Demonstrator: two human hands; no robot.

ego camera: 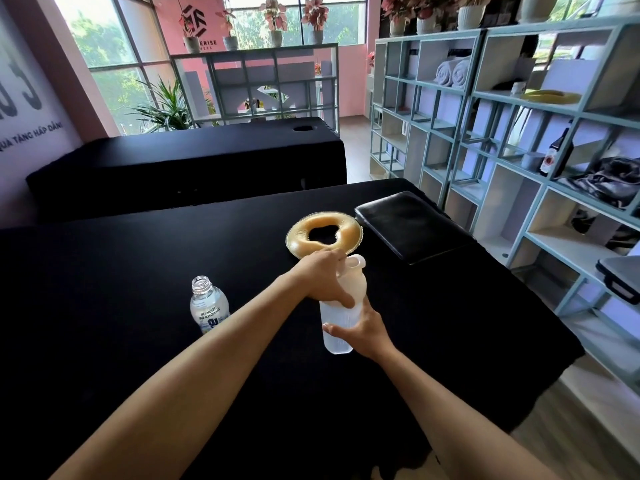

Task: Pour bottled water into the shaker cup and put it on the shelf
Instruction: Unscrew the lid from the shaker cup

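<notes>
A translucent white shaker cup (335, 336) stands on the black massage table (138, 271). My left hand (325, 277) grips its white lid (353, 277) from above, fingers curled over the top. Lower down, my right hand (363, 327) wraps round the cup's body from the right side. To the left of the cup, an uncapped clear water bottle (207, 304) with a printed label stands upright, partly hidden behind my left forearm. A pale blue shelf unit (512, 109) with many compartments lines the right wall.
A tan ring-shaped cushion (323, 233) lies just behind the cup, and a black pad (412, 225) sits to its right. A second black table (194, 164) stands further back. The shelf holds rolled towels (452, 72), a dark bottle (557, 150) and dark cloth (609, 181).
</notes>
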